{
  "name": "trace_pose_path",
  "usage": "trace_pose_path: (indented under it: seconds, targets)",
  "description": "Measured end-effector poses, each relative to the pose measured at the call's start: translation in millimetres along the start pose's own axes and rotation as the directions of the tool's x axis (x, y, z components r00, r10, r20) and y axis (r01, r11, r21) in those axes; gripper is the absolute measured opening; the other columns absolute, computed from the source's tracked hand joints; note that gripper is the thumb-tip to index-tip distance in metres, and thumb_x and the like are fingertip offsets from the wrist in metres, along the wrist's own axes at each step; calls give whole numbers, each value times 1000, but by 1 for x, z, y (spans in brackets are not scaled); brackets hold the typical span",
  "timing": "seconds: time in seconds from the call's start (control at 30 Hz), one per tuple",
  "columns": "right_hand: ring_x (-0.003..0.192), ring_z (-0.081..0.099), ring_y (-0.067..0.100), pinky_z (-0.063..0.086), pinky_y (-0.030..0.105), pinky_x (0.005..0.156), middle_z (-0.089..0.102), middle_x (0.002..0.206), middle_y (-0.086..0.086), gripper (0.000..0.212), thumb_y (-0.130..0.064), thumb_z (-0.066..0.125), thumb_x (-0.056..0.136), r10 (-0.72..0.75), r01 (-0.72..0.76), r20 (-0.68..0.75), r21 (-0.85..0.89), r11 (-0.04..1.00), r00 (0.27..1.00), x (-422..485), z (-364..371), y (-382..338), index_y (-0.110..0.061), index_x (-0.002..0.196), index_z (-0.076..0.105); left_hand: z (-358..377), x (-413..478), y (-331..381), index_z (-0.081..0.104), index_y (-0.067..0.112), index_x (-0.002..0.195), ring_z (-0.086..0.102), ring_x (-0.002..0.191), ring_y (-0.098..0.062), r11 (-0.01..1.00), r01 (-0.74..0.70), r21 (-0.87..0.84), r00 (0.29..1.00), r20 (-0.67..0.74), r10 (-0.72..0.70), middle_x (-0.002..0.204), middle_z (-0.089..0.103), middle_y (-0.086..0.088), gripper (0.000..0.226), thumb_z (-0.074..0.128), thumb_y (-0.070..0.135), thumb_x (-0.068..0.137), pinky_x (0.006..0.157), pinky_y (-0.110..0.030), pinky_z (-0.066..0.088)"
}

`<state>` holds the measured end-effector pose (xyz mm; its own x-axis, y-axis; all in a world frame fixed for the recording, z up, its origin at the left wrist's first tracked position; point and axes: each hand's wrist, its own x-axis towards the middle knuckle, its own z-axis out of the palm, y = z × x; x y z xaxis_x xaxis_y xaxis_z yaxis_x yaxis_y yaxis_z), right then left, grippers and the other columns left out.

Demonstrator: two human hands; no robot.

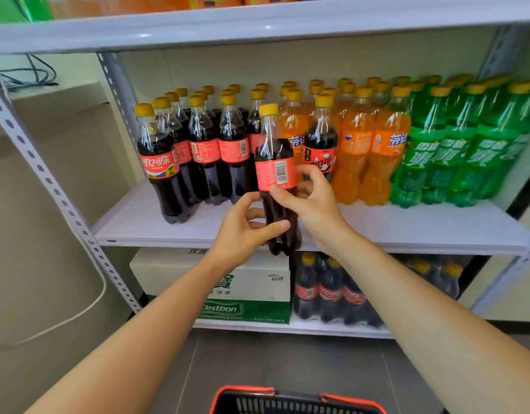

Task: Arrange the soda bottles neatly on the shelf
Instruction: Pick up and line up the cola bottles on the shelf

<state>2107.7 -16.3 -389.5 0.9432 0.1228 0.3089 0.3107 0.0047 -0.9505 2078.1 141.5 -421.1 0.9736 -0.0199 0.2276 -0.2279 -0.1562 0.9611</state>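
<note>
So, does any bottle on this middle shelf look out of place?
Yes. A stray cola bottle stands among the orange soda bottles, apart from the cola group on the left. The held cola bottle is in front of the shelf, gripped by the left hand and the right hand.

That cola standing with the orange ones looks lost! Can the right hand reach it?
Probably: the stray cola stands just behind the right hand, nothing between, though that hand grips the held bottle now.
</note>
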Motion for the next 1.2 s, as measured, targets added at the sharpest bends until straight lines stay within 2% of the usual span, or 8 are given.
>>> trace_pose_path:
  seconds: [0.13,0.23,0.43,0.53,0.6,0.7,1.0,1.2]
  targets:
    - [117,66,24,51,43,104,71,124,9,42,-21,68,93,97,-132,147,249,959,984,-5,-15,1,-14,133,59,-18,3,20,74,12,115,74,100,-28,999,-21,-44,998,-62,18,110,77,-7,30,68,22,88,85,-42,62]
    - [126,60,29,44,45,111,65,134,14,40,-25,53,101,134,-246,349,301,921,928,-12,-22,4,-9,137,58,-24,13,43,66,19,133,68,116,-33,983,-38,-180,996,-85,23,125,72,-10,31,57,21,103,96,-45,56]
    - [126,58,37,48,46,108,60,138,19,56,-43,54,95,188,-442,588,325,836,787,-20,-24,11,-12,142,55,-22,15,69,74,33,114,65,112,-28,959,-140,-247,990,-20,139,128,72,-6,21,60,26,100,86,-49,42]
    - [125,60,33,53,39,102,63,136,16,53,-47,58,94,167,-382,578,273,883,799,-19,-21,9,-19,139,57,-19,14,72,74,29,113,69,97,-24,961,-126,-247,989,-110,102,116,76,-4,17,66,26,99,75,-39,46]
    - [122,62,27,52,37,102,67,129,9,50,-39,70,87,131,-219,456,147,965,880,-17,-19,9,-21,132,61,-13,15,74,68,21,124,68,86,-18,964,-131,-233,979,-183,88,104,78,0,26,69,24,97,66,-32,45]
    - [116,65,22,47,43,108,70,120,6,58,-36,84,70,75,-87,259,35,996,963,-14,-18,11,-21,122,62,-10,17,76,57,22,135,74,90,-18,957,-213,-197,956,-244,163,99,78,-5,44,73,19,95,72,-33,56]
    - [124,62,29,49,35,101,66,132,14,58,-34,69,84,118,-259,487,233,937,865,-16,-36,9,-12,137,59,-28,18,86,65,28,126,73,103,-23,937,-345,-52,930,-156,334,112,76,-4,23,53,25,107,93,-56,55]
    - [128,59,31,47,42,108,63,136,16,46,-28,59,96,147,-330,500,301,895,854,-22,-31,7,-12,138,58,-29,19,80,41,30,155,63,124,-20,942,-333,-44,943,3,334,130,66,-8,52,55,18,106,107,-41,50]
